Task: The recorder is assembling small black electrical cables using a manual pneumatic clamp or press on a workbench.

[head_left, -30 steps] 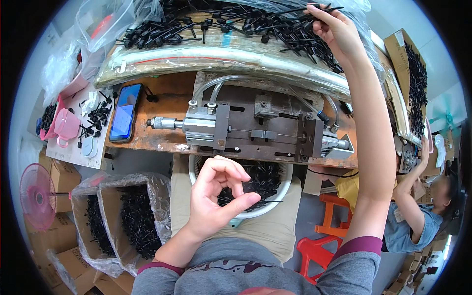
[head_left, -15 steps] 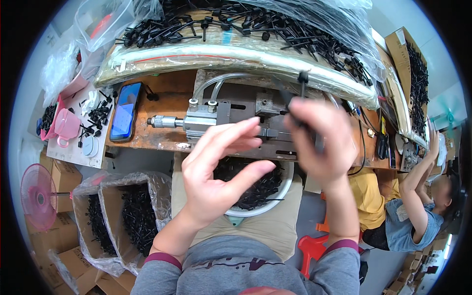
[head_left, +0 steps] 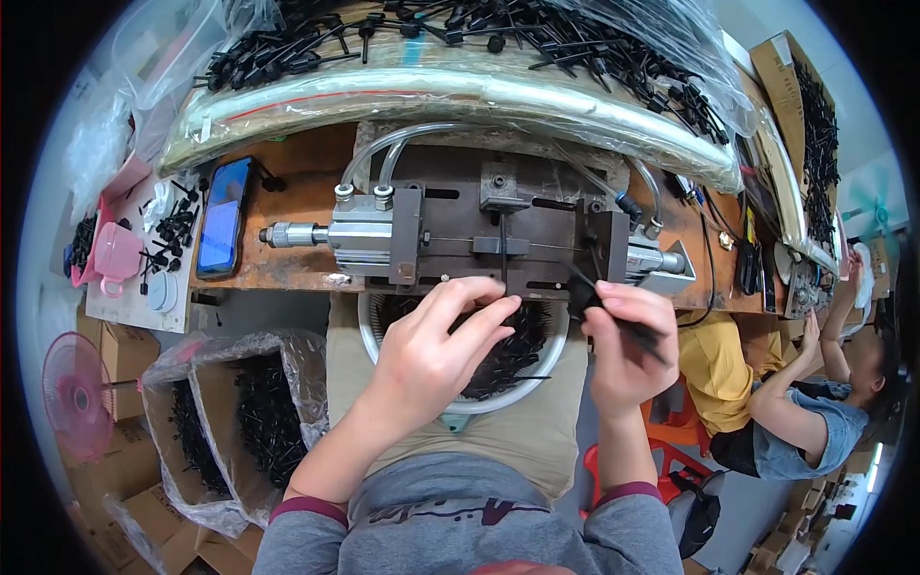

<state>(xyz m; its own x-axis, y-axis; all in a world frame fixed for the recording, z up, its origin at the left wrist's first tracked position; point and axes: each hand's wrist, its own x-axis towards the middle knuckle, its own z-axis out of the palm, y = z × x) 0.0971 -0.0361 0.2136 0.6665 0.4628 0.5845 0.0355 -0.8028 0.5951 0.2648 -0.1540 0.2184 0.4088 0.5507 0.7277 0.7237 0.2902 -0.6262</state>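
Observation:
A metal press fixture (head_left: 446, 230) with air cylinders at both sides sits on the bench before me. A thin black rod (head_left: 504, 251) lies across its central clamp block, pointing toward me. My left hand (head_left: 431, 345) pinches the near end of that rod between thumb and fingertips. To the right, my right hand (head_left: 632, 345) is closed around several black plastic stemmed parts (head_left: 583, 293), whose dark heads and thin stems stick out between the fingers. Below the fixture, a white basket (head_left: 558, 369) holding a heap of black parts rests on my lap, partly hidden by my left hand.
Black stemmed parts (head_left: 287, 53) are piled on a plastic-wrapped ledge (head_left: 383, 96) behind the fixture. A phone (head_left: 222, 225) and pink cup (head_left: 115, 254) stand left. Lined boxes (head_left: 216, 422) of parts and a pink fan (head_left: 77, 383) are lower left. Another person (head_left: 805, 412) sits right.
My left hand has closed from an open pose onto the rod at the clamp. My right hand has come back toward me, away from the fixture, with the black parts in it.

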